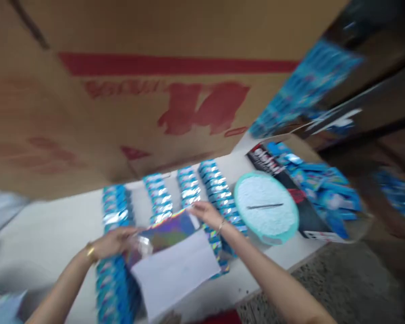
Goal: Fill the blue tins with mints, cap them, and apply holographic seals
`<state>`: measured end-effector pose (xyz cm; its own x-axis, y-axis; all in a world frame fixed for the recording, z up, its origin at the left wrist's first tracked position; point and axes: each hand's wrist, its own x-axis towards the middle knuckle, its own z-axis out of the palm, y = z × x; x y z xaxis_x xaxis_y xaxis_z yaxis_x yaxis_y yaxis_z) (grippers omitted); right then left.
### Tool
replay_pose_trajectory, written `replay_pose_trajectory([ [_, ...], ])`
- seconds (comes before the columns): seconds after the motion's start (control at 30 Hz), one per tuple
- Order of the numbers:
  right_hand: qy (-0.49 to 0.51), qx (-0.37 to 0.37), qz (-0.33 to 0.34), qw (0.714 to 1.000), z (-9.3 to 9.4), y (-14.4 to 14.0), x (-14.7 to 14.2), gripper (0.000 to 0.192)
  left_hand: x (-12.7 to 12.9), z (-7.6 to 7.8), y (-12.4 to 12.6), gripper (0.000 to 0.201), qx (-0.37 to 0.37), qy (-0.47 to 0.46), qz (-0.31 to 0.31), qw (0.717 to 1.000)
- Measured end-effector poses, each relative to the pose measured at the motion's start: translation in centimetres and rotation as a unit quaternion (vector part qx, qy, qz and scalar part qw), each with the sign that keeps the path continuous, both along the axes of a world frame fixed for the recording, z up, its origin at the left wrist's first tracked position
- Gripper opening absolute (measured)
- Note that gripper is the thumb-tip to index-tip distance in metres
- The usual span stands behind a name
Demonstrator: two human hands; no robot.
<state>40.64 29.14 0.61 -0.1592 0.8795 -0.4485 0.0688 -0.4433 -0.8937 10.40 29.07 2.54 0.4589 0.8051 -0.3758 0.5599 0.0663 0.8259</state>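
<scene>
Both hands hold a shiny iridescent sheet [172, 231] by its far edge, above the table. My left hand [116, 240] grips its left side, where a crumpled glossy patch shows. At its far right corner my right hand [207, 213] pinches the edge between thumb and fingers. A plain white sheet [178, 272] covers the near part of it; whether the two are joined I cannot tell. Rows of blue shiny packets lie around and beneath: one long row [113, 288] under my left forearm, another row [218, 184] beyond my right hand.
A turquoise tub [238, 198] of white contents, with a dark stick across it, stands right of the rows. Beside it is an open box [310, 225] full of blue packets. A large brown carton [148, 27] rises behind the white table [67, 216]. Speckled floor [367, 279] shows lower right.
</scene>
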Motion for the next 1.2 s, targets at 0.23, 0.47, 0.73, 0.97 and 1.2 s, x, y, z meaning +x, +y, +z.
replay_pose_trajectory([
  [0.23,-0.002,0.058,0.018,0.998,-1.1,-1.3,-1.8,0.047,1.9,0.0,-0.6,0.053,0.126,0.116,-0.011,0.985],
  [0.47,-0.028,0.082,0.04,0.995,-1.1,-0.8,-2.9,0.043,10.4,-1.1,-0.8,0.028,0.286,0.16,0.017,0.945],
  [0.73,-0.018,0.01,-0.026,0.999,-1.6,-0.1,-2.3,0.044,12.6,-2.4,-1.1,0.019,0.389,0.224,0.013,0.893],
  [0.97,-0.073,0.022,-0.005,0.997,-2.5,1.3,-0.1,0.044,14.3,-0.2,-3.7,0.015,0.337,0.023,0.072,0.938],
  [1.2,-0.314,0.231,-0.02,0.921,-0.5,2.1,0.9,0.046,11.0,2.7,-4.0,0.021,0.094,-0.191,0.428,0.879],
])
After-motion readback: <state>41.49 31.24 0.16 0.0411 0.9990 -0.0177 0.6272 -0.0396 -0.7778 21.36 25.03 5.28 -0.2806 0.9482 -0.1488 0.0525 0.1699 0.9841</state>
